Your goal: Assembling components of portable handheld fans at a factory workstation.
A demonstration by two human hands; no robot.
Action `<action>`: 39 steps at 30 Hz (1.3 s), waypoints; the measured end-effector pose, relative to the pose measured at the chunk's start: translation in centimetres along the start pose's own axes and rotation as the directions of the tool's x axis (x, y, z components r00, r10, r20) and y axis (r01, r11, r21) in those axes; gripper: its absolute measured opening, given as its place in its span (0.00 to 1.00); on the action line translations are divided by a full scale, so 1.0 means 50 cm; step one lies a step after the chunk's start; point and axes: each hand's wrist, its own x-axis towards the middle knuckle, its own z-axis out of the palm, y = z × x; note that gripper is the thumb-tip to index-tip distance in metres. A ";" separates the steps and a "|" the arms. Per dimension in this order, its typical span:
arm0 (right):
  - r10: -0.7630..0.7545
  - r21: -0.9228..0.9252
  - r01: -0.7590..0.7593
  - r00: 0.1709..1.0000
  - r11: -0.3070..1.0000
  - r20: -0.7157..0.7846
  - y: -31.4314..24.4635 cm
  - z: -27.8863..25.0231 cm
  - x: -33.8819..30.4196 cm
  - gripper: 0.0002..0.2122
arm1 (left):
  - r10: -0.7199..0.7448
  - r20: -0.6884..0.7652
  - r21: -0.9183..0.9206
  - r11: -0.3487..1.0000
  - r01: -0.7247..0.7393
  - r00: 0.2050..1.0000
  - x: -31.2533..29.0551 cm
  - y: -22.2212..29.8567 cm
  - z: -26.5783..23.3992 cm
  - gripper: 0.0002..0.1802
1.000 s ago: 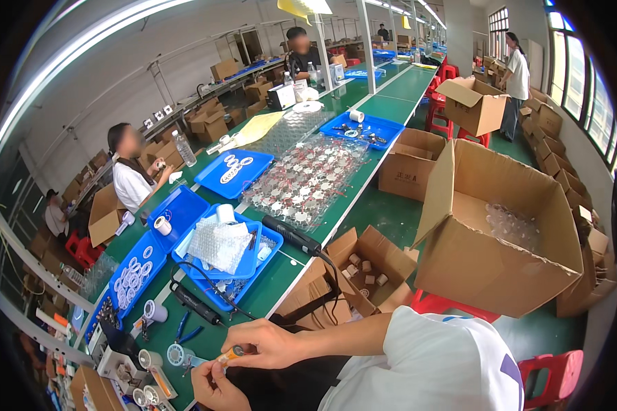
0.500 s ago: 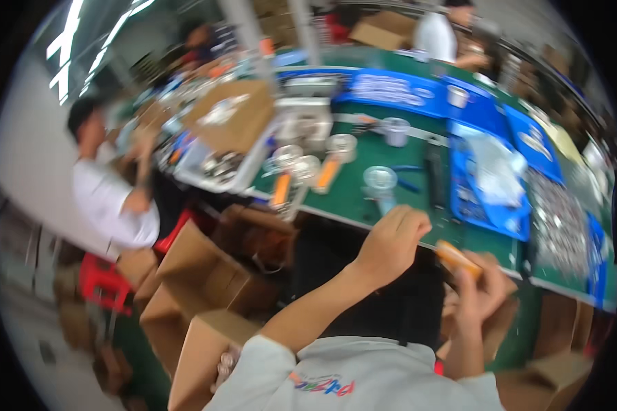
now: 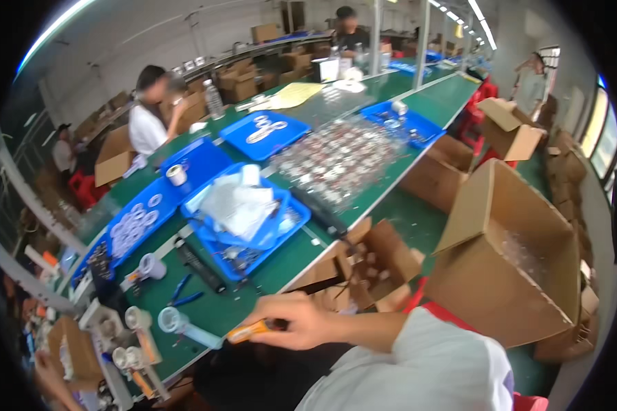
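Observation:
My right hand is closed round an orange handle-shaped piece with a dark end, just over the front edge of the green table. Close to its tip lies a pale blue handle with a round ring-shaped head, resting on the table. Blue-handled pliers and a long black tool lie a little farther back. To the left are white round-headed pieces with orange handles. My left hand does not show.
Blue trays hold white rings, small parts and crumpled plastic bags. A sheet of many small metallic parts covers the table behind. Open cardboard boxes stand on the right. Other people sit or stand beyond the table, and a co-worker's arm shows lower left.
The view has swung to the right, bringing the boxes and the far end of the table in. My left hand has gone out of view; my right hand still holds the orange piece.

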 end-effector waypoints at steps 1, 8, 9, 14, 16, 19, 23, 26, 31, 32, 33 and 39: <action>-0.013 0.010 0.014 1.000 1.000 -0.013 0.001 0.005 0.002 0.08 | 0.157 0.220 0.066 0.982 -0.176 0.963 0.029 -0.004 0.045 0.24; 0.031 -0.115 -0.033 0.999 0.993 -0.021 -0.003 -0.047 0.002 0.07 | -0.022 0.283 0.082 0.997 -0.001 0.959 -0.003 0.089 -0.008 0.21; 0.027 -0.084 -0.028 1.000 0.996 -0.007 -0.003 -0.036 0.009 0.08 | -0.047 0.233 0.150 0.989 0.011 0.971 -0.002 0.063 -0.007 0.22; -0.007 -0.032 0.007 1.000 0.999 -0.007 0.030 0.009 0.004 0.09 | -0.078 0.060 0.133 0.989 0.069 0.995 0.007 -0.018 0.070 0.16; 0.022 -0.065 -0.025 0.999 0.998 -0.044 0.038 0.024 0.008 0.09 | -0.018 0.012 0.214 0.977 0.015 1.000 0.018 -0.034 0.052 0.19; 0.168 0.081 -0.159 0.978 0.984 -0.126 0.042 0.040 0.010 0.11 | -0.008 -0.164 0.280 0.958 0.054 0.986 0.021 -0.016 0.022 0.22; 0.270 0.213 -0.230 0.945 0.950 -0.185 0.080 0.072 0.009 0.13 | -0.193 -0.032 -0.066 0.980 0.190 0.981 -0.076 0.116 -0.034 0.15; 0.243 0.249 -0.198 0.956 0.948 -0.163 0.096 0.109 0.010 0.14 | -0.020 -0.006 -0.465 0.885 0.015 1.000 -0.198 0.276 -0.074 0.16; 0.304 0.276 -0.294 0.953 0.915 0.008 0.087 0.137 -0.025 0.13 | 0.447 0.386 -0.849 0.515 0.121 0.807 -0.449 0.506 -0.022 0.22; 0.392 0.398 -0.387 0.917 0.832 0.071 0.076 0.162 -0.026 0.13 | 0.422 0.434 -0.874 0.412 0.258 0.796 -0.500 0.538 -0.018 0.30; 0.392 0.423 -0.408 0.911 0.809 0.127 0.069 0.182 -0.038 0.13 | 0.433 0.476 -0.852 0.443 0.279 0.765 -0.527 0.563 -0.033 0.37; 0.273 0.156 -0.319 0.926 0.935 0.263 0.044 0.289 -0.156 0.14 | 0.530 0.364 -0.880 0.465 0.096 0.766 -0.638 0.483 -0.039 0.21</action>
